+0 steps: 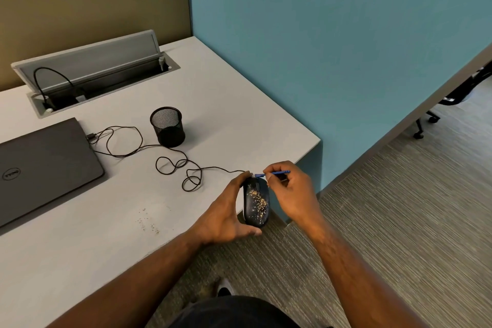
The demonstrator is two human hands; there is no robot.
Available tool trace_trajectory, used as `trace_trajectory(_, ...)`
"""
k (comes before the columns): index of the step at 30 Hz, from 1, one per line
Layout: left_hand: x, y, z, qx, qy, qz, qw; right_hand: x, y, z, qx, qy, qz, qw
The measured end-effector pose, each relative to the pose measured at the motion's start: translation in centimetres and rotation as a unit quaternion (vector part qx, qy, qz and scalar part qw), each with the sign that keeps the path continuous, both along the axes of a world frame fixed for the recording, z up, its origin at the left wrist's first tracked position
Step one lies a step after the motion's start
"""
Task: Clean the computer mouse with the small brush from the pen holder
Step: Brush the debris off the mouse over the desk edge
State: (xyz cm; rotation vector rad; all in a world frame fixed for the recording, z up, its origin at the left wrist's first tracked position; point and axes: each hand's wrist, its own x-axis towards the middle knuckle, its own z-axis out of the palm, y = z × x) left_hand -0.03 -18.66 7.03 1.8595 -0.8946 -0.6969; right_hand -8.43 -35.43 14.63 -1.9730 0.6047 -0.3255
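Mouse (256, 201), crumb-speckled, gripped lengthwise in left hand (226, 214) off desk's (106, 234) front-right corner. Brush (271, 173) pinched by right hand (291, 192) fingers, tip at mouse's cable end. Pen holder (167, 126) mid-desk, w/ nothing visible inside.

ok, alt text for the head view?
Left hand holds a crumb-speckled black mouse at the desk corner while the right hand pinches a small blue brush at its front. Behind: mesh pen holder, closed laptop.

I hold the mouse (256, 201) in my left hand (226, 214) past the desk (106, 234) corner, brush (271, 174) in my right hand (290, 192) at its far end. The pen holder (167, 126) stands behind, the laptop (45, 168) to its left.
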Motion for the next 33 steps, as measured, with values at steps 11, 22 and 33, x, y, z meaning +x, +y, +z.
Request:
trace_trajectory(11, 0.0, -0.14, 0.43, -0.012, 0.009, -0.002, 1.0, 0.49, -0.07, -0.11, -0.006, -0.007, 0.016, 1.0)
trace_trajectory(22, 0.01, -0.2, 0.25, -0.001, -0.01, -0.006, 1.0, 0.53, -0.44, -0.47, -0.015, 0.014, 0.03, 0.999)
trace_trajectory(33, 0.14, -0.42, 0.5, 0.0, -0.011, 0.003, 1.0, 0.46, -0.67, -0.43, -0.031, 0.011, 0.041, 0.999)
